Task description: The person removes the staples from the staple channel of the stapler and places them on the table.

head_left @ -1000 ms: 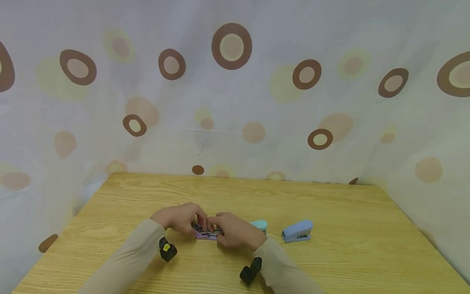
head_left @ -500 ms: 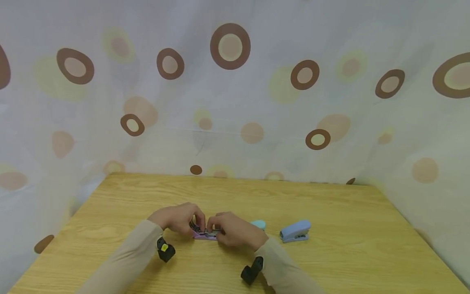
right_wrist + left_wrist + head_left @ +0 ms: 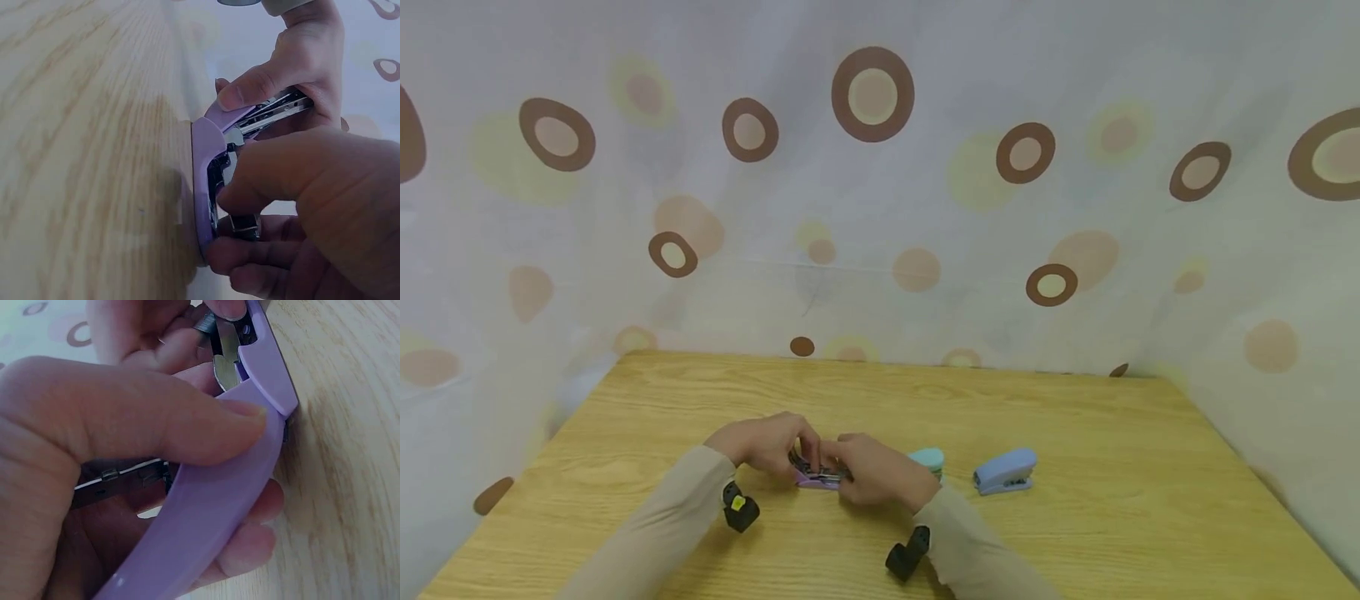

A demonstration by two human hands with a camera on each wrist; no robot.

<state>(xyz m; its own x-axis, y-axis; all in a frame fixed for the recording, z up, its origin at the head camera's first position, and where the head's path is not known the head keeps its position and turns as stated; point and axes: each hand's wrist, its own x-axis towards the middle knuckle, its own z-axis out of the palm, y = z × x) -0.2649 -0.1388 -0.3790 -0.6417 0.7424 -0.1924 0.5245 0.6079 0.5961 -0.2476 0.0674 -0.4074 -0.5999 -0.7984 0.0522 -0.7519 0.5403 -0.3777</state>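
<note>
A lilac stapler [image 3: 817, 482] rests on the table, its top swung open. My left hand [image 3: 769, 446] grips the raised lilac cover [image 3: 215, 481], thumb along its outside and fingers beneath, near the hinge. The metal magazine [image 3: 275, 119] shows between cover and base. My right hand [image 3: 880, 471] is at the other end of the stapler's base [image 3: 203, 181]. Its thumb and fingers pinch a small dark, shiny block [image 3: 245, 226], which looks like a short strip of staples. Part of the base is hidden behind the right fingers.
A teal stapler [image 3: 928, 459] stands just behind the right hand, partly covered by it. Farther right is a blue stapler [image 3: 1004, 472]. The wooden table [image 3: 1112, 500] meets a patterned cloth [image 3: 880, 208] at its back and sides.
The right fingers have shifted slightly along the stapler, moving apart from the left fingers and then closer again. The left hand keeps its grip on the cover.
</note>
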